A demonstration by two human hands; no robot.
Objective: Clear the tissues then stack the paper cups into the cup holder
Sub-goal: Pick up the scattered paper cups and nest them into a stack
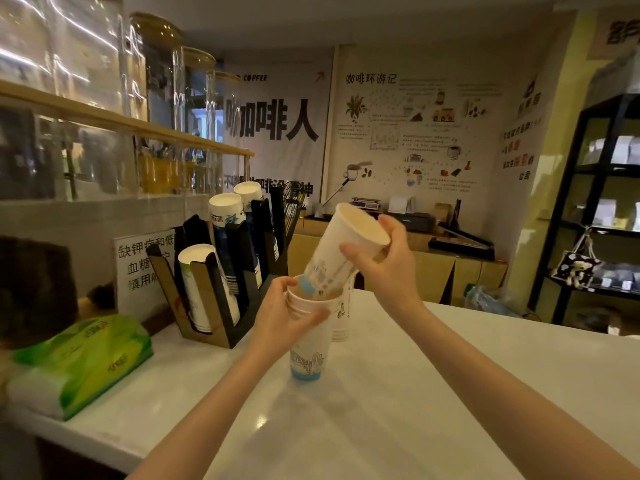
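Your left hand (287,315) wraps the nested cup stack (308,344) standing on the counter (433,393); your right hand (384,261) pinches a tilted paper cup (341,251) near its rim, base entering the stack. The cups look light and crushable, so grip gently near the stiffer rim. The wall banner (273,119) reads "COFFEE" and "咖啡人".

Matt paper cups (308,344) on a glossy white counter (381,410); shiny green plastic-wrapped tissues (83,362); glass jars (162,77) on a wooden shelf (114,119).
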